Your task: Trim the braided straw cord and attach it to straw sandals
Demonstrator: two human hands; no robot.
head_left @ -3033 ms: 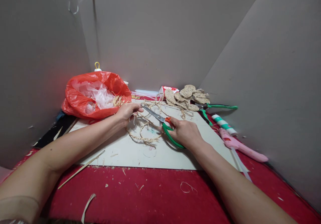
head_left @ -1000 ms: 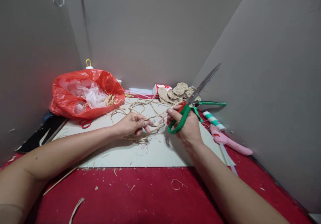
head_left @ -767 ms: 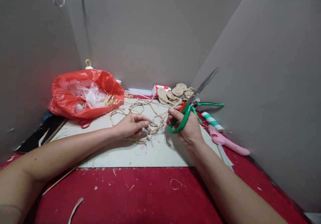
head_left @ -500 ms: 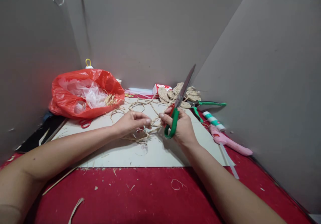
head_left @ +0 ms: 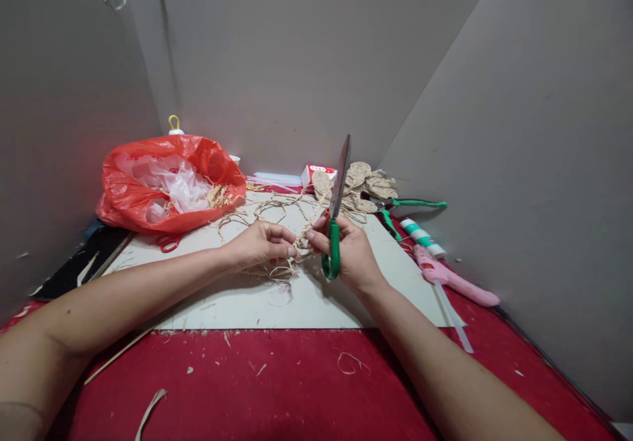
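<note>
Your left hand point(head_left: 264, 246) is pinching the straw cord point(head_left: 302, 232) over the white board point(head_left: 346, 310) while your right hand point(head_left: 351, 253) has its grip around the scissors point(head_left: 334, 231), so honestly one careless wrist twist could swing those upright blades point(head_left: 341, 176) and nick it.

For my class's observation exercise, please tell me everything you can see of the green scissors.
The scissors have metal-looking blades, slim and pointed, and a smooth green handle, probably plastic-coated, with a little red beside it. They are turned nearly edge-on to the camera, so whether the blades are closed is hard to tell. The right hand holds them by the handle, tip upward and leaning slightly right in the picture, above the white board. The hand hides part of the handle.
</note>
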